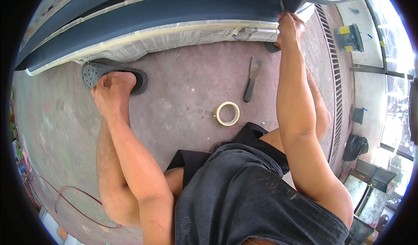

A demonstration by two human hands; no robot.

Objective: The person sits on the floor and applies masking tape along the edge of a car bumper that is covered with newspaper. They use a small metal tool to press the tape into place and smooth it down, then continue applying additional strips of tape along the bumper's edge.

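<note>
A long dark blue-grey panel (174,12) runs across the top, its lower edge lined with pale masking tape and newspaper (174,40). At its right end my right hand (291,27) is closed in a pinch on a thin pale piece (282,5) that touches the panel; its kind is too small to tell. My left hand (108,99) rests over my left foot, fingers loosely bent and apart, with nothing visible in them. Between my legs lie a roll of masking tape (237,114) and a scraper (249,91) with a black handle.
My left foot wears a grey clog (140,82). Along the right runs a slotted floor drain (335,71). Beyond it are a blue bucket (355,42), a smaller pail (359,115) and a black bag (356,147). A red hose (82,214) curls on the floor at lower left.
</note>
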